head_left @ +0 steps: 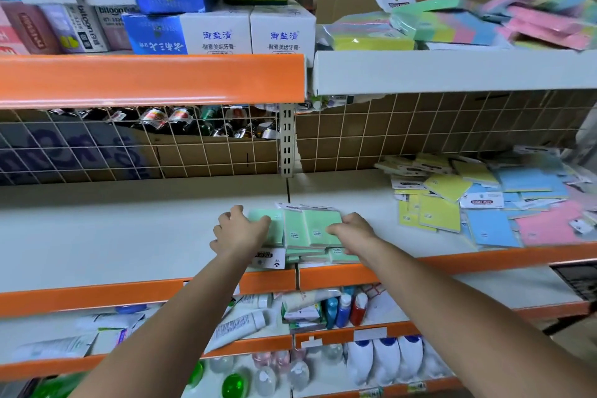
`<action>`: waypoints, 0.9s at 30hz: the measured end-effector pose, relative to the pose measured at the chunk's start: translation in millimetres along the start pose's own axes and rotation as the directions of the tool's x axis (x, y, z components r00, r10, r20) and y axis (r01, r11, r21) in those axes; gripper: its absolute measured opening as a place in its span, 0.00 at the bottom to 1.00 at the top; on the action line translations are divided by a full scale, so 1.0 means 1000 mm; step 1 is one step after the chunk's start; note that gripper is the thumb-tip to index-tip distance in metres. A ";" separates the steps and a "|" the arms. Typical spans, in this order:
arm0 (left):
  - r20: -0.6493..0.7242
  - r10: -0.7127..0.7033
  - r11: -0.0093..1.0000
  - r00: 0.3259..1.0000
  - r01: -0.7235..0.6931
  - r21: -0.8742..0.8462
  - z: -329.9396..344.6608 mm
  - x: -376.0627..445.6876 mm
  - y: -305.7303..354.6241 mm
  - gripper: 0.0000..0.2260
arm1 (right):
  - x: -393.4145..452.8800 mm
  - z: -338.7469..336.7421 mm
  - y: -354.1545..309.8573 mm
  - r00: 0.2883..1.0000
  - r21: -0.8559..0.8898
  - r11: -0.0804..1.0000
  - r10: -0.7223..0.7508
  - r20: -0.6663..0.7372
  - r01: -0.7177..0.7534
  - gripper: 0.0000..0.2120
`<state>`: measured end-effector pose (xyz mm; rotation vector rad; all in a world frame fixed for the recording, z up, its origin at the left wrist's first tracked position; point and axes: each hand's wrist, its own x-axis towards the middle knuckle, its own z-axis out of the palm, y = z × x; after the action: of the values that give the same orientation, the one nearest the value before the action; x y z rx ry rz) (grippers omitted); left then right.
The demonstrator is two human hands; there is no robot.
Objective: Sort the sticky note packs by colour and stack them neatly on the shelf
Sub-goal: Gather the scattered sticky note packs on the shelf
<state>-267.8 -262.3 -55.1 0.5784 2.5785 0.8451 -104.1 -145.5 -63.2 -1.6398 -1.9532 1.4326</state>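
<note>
Nearest, both forearms reach over the orange lip [339,275] of the middle shelf [129,236]. The left hand [240,231] lies on the left end of the green packs [310,229], fingers curled over the top one; the right hand [350,229] curls on the right end. Each grip closes on the cluster from opposite sides, probably to square it into one pile. The packs sit close to the lip, some card headers overhanging it, so a push backwards looks safer. Bare shelf runs left and behind. Farther right, the mixed heap [484,207] of yellow, blue and pink packs awaits sorting. Beyond stands the wire grid [420,132].
</note>
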 end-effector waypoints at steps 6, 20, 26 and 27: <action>0.035 0.216 0.949 0.976 -0.218 0.227 0.010 -0.007 0.010 0.33 | 0.000 -0.011 0.009 0.994 -0.135 0.989 0.056 -0.093 -0.068 0.15; 0.105 0.228 0.916 0.968 -0.249 0.314 0.019 -0.009 0.020 0.32 | 0.000 -0.017 0.031 0.980 -0.390 0.911 -0.181 -0.081 0.136 0.20; 0.099 0.285 0.876 0.953 -0.301 0.377 0.027 -0.011 0.030 0.34 | -0.001 -0.024 0.032 0.980 -0.411 0.894 -0.198 0.001 0.181 0.21; 0.096 0.299 0.869 0.950 -0.312 0.385 0.028 -0.012 0.033 0.34 | -0.001 -0.026 0.033 0.979 -0.405 0.895 -0.203 0.001 0.186 0.21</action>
<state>-236.2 -230.6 -53.8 1.1339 2.6802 0.3843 -65.2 -136.4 -75.1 -1.5458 -2.4311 0.9575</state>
